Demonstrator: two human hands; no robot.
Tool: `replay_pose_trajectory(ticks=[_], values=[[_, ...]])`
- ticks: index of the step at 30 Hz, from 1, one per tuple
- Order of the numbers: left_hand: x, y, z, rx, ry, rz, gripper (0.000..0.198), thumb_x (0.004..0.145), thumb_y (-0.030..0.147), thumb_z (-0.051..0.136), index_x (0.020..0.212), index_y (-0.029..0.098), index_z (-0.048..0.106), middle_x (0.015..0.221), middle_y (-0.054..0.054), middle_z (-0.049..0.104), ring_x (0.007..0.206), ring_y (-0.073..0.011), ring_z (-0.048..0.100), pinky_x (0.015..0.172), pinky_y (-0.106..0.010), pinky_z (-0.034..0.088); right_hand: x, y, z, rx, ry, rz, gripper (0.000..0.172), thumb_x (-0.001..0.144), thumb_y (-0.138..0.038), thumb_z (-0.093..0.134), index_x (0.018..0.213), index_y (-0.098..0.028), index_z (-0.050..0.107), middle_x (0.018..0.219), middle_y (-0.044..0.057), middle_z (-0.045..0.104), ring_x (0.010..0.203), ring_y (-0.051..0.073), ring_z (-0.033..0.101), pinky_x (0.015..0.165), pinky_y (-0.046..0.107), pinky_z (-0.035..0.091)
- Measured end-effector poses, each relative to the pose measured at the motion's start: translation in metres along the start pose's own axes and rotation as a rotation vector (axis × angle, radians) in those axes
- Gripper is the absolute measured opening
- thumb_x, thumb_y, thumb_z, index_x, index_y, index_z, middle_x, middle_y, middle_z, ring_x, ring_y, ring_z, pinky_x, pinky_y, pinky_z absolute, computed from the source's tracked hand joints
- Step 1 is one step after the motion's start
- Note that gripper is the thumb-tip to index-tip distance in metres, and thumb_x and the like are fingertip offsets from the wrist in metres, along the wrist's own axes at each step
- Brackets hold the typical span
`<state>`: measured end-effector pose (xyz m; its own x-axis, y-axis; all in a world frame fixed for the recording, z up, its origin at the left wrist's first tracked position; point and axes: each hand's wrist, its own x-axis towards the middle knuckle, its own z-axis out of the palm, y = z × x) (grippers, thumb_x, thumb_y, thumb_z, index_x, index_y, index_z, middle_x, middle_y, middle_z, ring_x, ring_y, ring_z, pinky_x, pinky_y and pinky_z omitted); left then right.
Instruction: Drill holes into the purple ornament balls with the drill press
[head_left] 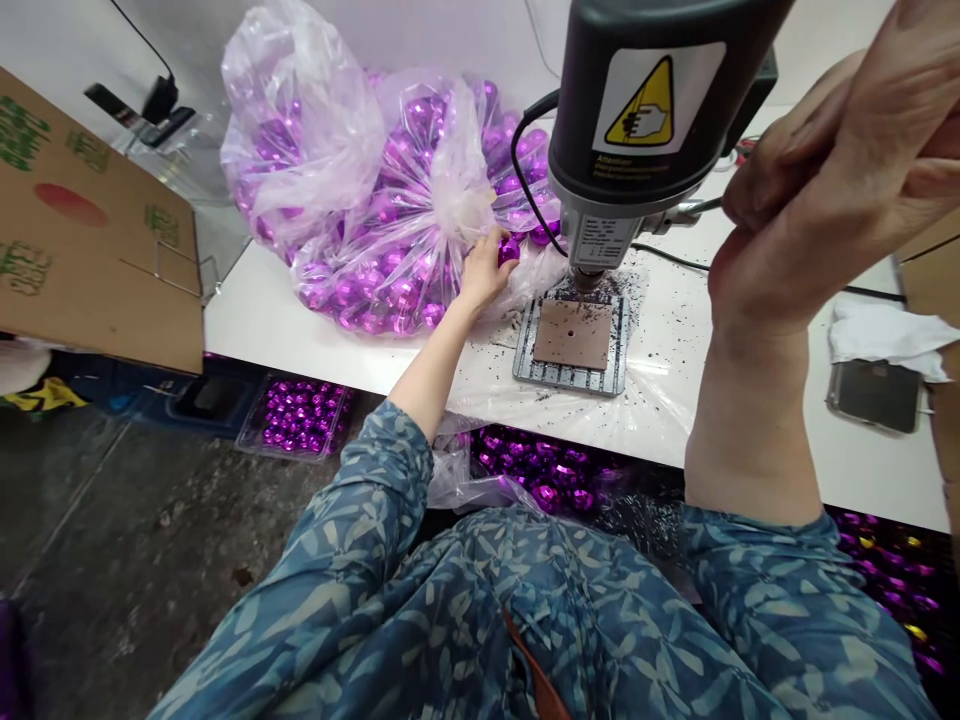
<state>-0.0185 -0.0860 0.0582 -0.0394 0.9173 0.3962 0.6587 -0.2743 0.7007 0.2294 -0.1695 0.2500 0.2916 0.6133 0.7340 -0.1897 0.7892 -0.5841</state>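
My left hand (485,272) is at the mouth of a clear plastic bag (457,200), with thumb and fingers around a shiny purple faceted ball (509,250). More such balls fill the bag. My right hand (832,170) is raised beside the drill press (637,110), its fingers curled at the end of the lever (705,206); part of the grip is hidden by the hand. Below the drill head, a square brown board (572,334) with a small dark hole lies on the grey slotted base plate (529,370).
Dark shavings are scattered over the white table (652,400). A phone (876,394) and white cloth (885,335) lie at right. A cardboard box (97,230) stands at left. Below the table edge are a tub of purple balls (304,415) and more balls (547,470).
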Motion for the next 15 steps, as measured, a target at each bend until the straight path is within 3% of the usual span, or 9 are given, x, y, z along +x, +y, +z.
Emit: replay_pose_trajectory(ticks=[3,6,11,15], values=[[-0.026,0.024,-0.005,-0.382,-0.060,-0.067,0.046,0.091,0.048,0.080,0.129,0.029,0.063,0.121,-0.010,0.075,0.110,-0.0250,0.074,0.100,-0.044,0.060,0.000,-0.002,0.001,0.000,-0.005,0.007,0.065,0.067,-0.069,0.065,0.067,-0.015,0.028,0.049,-0.003,0.030,0.044,0.000,0.033,0.051,0.022,0.013],[-0.057,0.047,-0.002,-0.650,-0.136,-0.178,0.049,0.089,0.051,0.082,0.128,0.029,0.062,0.114,-0.007,0.077,0.101,-0.0211,0.076,0.092,-0.039,0.063,-0.002,-0.003,0.001,-0.036,-0.003,0.000,0.068,0.071,-0.068,0.061,0.062,-0.014,0.020,0.050,-0.001,0.029,0.045,-0.002,0.034,0.053,0.019,0.016],[-0.089,0.068,0.007,-0.897,-0.182,-0.375,0.041,0.096,0.051,0.073,0.129,0.030,0.062,0.105,-0.004,0.076,0.078,-0.0157,0.075,0.078,-0.035,0.063,-0.007,0.002,-0.003,-0.056,-0.007,-0.017,0.062,0.077,-0.066,0.058,0.063,-0.014,0.027,0.054,0.000,0.027,0.048,-0.002,0.035,0.056,0.019,0.021],[-0.100,0.079,0.013,-1.029,-0.226,-0.536,0.045,0.098,0.056,0.068,0.135,0.030,0.061,0.106,-0.004,0.076,0.080,-0.0161,0.074,0.076,-0.032,0.061,-0.008,0.006,-0.005,-0.071,-0.015,-0.050,0.065,0.081,-0.065,0.057,0.061,-0.013,0.022,0.055,0.001,0.028,0.049,-0.002,0.037,0.055,0.018,0.021]])
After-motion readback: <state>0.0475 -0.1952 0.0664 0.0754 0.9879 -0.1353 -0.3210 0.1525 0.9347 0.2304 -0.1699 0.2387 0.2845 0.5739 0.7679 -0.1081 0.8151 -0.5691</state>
